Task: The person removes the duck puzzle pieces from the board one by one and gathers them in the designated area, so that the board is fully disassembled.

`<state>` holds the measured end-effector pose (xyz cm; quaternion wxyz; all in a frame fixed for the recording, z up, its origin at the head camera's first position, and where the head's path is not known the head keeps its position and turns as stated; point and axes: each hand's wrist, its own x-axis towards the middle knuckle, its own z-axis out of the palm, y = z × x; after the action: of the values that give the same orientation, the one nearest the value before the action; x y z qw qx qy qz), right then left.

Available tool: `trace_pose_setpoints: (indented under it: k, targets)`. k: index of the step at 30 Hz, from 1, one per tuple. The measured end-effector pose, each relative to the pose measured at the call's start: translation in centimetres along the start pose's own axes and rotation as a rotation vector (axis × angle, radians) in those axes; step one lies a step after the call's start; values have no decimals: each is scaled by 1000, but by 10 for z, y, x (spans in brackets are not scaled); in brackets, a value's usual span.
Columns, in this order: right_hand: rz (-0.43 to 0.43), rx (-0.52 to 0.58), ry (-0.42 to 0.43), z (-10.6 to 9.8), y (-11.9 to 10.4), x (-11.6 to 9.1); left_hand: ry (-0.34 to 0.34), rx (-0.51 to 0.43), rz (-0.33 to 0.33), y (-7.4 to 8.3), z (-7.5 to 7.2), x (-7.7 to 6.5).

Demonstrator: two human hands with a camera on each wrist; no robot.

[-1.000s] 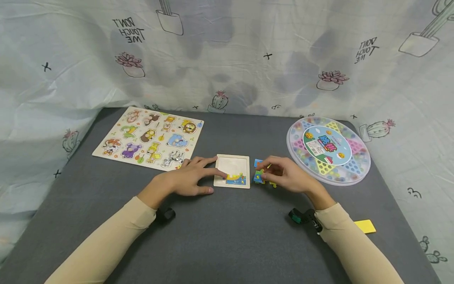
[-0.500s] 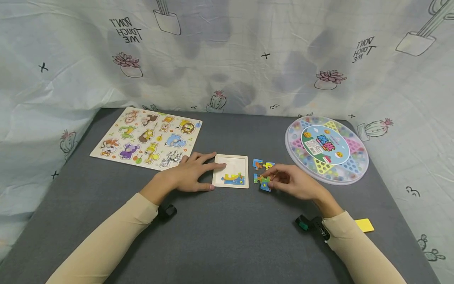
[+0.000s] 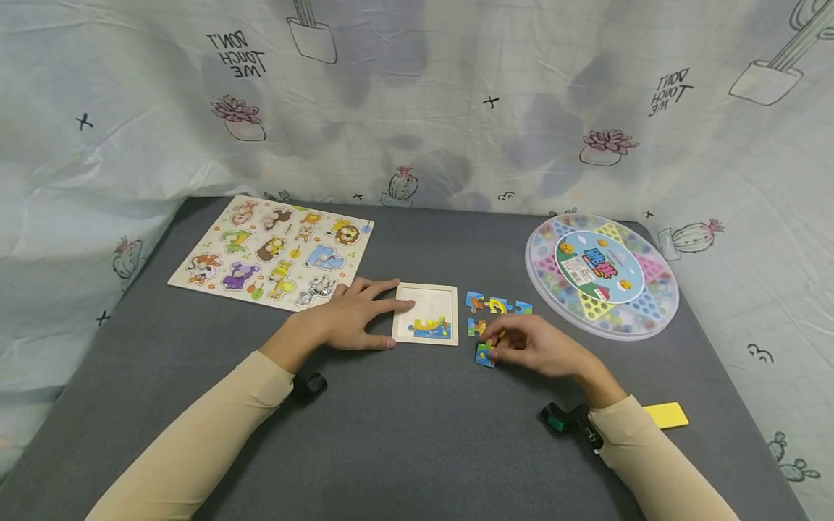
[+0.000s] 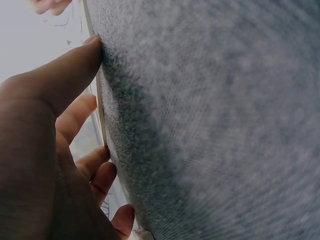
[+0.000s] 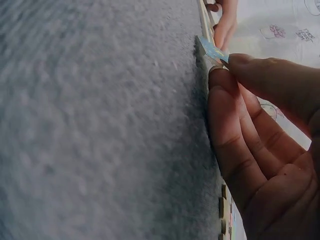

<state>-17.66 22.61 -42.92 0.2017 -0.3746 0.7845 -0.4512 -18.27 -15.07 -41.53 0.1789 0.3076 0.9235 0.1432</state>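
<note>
A small square wooden puzzle tray (image 3: 431,297) lies mid-table with joined blue and yellow jigsaw pieces (image 3: 433,329) in its lower part. My left hand (image 3: 352,318) spreads over the tray's left side, index finger extended inside it, thumb at the lower left corner. In the left wrist view the thumb (image 4: 75,70) and other fingers meet the tray's thin edge. To the tray's right, my right hand (image 3: 537,346) pinches a blue-green jigsaw piece (image 3: 484,355) between thumb and fingers; the right wrist view shows this piece (image 5: 210,49) tilted at the fingertips. Beyond the hand lie several loose jigsaw pieces (image 3: 498,305), some partly hidden.
An animal peg puzzle board (image 3: 293,253) lies at the back left, close to the left hand. At the back right stands a round board-game case (image 3: 602,275). A yellow card-like rectangle (image 3: 667,415) lies by the right sleeve. A patterned curtain (image 3: 417,108) hangs behind the table.
My right hand has brought the blue-green piece toward the table's front, away from the other loose pieces, uncovering more of them. My left index finger has shifted up from the joined pieces.
</note>
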Motion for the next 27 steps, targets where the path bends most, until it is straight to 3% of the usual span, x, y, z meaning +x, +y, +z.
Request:
trace_pose_setpoints:
  k: [27]
  targets:
    - [9,-152,38,5,-1,4,-28,10,-15,0,0,3]
